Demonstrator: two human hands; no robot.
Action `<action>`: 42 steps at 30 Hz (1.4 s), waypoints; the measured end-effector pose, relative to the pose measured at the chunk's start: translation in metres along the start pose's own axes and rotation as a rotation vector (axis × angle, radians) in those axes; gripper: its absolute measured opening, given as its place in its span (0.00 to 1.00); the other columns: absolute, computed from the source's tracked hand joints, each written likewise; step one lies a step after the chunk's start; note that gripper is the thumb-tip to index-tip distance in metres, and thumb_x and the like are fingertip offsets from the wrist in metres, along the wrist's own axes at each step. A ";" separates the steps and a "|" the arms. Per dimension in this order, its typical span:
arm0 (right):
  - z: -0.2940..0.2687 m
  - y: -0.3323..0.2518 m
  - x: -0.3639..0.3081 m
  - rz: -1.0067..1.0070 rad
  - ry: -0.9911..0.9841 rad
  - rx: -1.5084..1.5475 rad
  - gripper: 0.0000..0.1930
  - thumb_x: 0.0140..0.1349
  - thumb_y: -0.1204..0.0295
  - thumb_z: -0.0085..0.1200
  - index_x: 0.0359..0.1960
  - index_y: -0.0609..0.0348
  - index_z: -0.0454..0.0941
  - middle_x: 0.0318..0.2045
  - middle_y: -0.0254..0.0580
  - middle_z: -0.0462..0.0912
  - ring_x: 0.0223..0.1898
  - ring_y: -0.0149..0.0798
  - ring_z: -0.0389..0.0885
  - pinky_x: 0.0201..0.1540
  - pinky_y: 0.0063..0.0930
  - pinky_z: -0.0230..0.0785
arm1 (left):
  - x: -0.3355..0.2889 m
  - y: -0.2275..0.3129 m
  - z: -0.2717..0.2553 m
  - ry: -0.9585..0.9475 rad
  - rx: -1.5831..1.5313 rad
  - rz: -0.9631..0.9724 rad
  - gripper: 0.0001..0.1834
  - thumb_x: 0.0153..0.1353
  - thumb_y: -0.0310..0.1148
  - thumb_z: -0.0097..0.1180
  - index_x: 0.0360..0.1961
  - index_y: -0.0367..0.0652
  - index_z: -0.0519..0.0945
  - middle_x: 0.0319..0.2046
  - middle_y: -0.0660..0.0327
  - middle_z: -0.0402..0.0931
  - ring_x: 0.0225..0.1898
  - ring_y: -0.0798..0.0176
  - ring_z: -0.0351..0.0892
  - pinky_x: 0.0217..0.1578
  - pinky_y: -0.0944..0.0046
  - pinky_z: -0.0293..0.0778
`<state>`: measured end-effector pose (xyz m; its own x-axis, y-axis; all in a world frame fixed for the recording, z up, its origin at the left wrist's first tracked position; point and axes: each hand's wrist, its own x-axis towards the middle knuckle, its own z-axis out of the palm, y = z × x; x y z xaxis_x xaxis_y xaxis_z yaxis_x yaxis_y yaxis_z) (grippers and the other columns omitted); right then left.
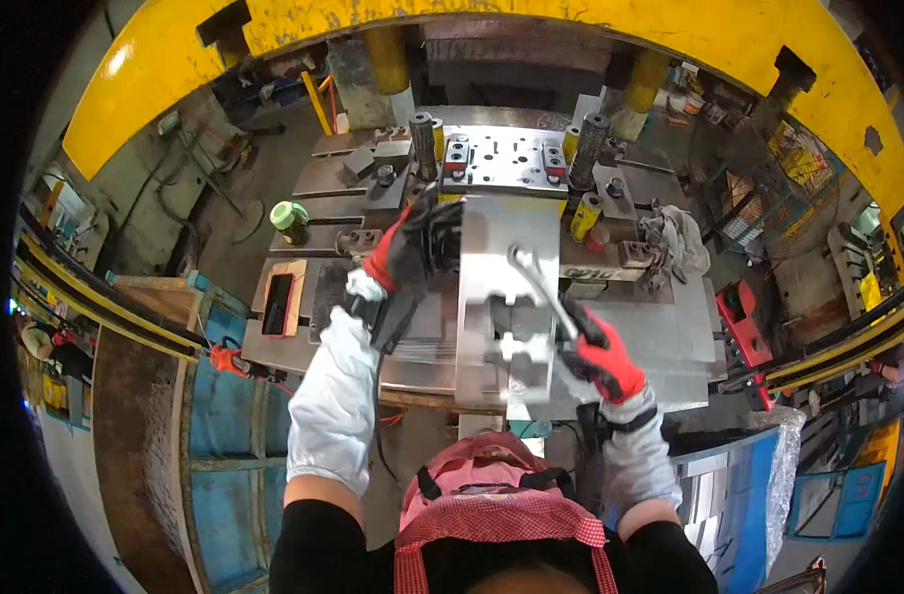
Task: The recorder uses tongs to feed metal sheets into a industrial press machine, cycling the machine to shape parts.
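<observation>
A shiny flat metal sheet (508,226) extends from the front of the die (506,158) back toward me, its near part blurred. Dark and white patches mark that near part; I cannot tell whether they are cut-outs or reflections. Gloved in red and black, my left hand (412,245) is at the sheet's left edge; its dark, blurred fingers do not show whether they grip it. My right hand (607,356), in a similar glove, is closed round a wrench-like metal tool (546,289). The tool's rounded end is over the sheet; contact cannot be told.
Guide posts (423,147) flank the die beneath a yellow press frame (392,12). Stacked metal sheets (427,351) lie left of the long sheet. A phone (278,304), a green-lidded bottle (289,222) and a grey rag (677,242) rest on the bed. A red box (744,327) stands right.
</observation>
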<state>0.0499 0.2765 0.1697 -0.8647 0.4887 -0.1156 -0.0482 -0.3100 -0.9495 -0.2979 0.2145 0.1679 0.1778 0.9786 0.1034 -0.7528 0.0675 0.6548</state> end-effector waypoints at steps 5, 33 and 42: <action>-0.047 -0.033 0.101 -0.161 0.008 0.010 0.22 0.57 0.72 0.50 0.54 0.62 0.65 0.38 0.33 0.75 0.37 0.26 0.73 0.39 0.17 0.65 | -0.002 -0.076 0.031 0.153 -0.072 -0.048 0.32 0.63 0.52 0.35 0.61 0.41 0.56 0.55 0.53 0.64 0.52 0.52 0.69 0.52 0.53 0.66; -0.185 0.219 -0.060 -0.532 1.087 -0.405 0.25 0.54 0.77 0.53 0.56 0.53 0.64 0.24 0.34 0.75 0.14 0.27 0.67 0.16 0.22 0.62 | 0.082 -0.126 0.026 0.487 -0.340 0.326 0.19 0.65 0.35 0.35 0.51 0.32 0.63 0.45 0.40 0.68 0.44 0.43 0.73 0.46 0.51 0.73; -0.103 0.164 -0.055 -0.198 1.062 0.116 0.11 0.52 0.72 0.51 0.38 0.55 0.68 0.13 0.30 0.64 0.11 0.29 0.63 0.13 0.24 0.56 | 0.071 -0.118 0.012 0.558 -0.331 0.325 0.18 0.65 0.36 0.33 0.48 0.33 0.65 0.44 0.42 0.70 0.43 0.44 0.74 0.44 0.52 0.75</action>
<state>0.1407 0.2824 -0.0100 0.0352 0.9772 -0.2094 -0.2346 -0.1956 -0.9522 -0.1887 0.2734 0.1071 -0.3713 0.9065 -0.2011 -0.8806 -0.2751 0.3858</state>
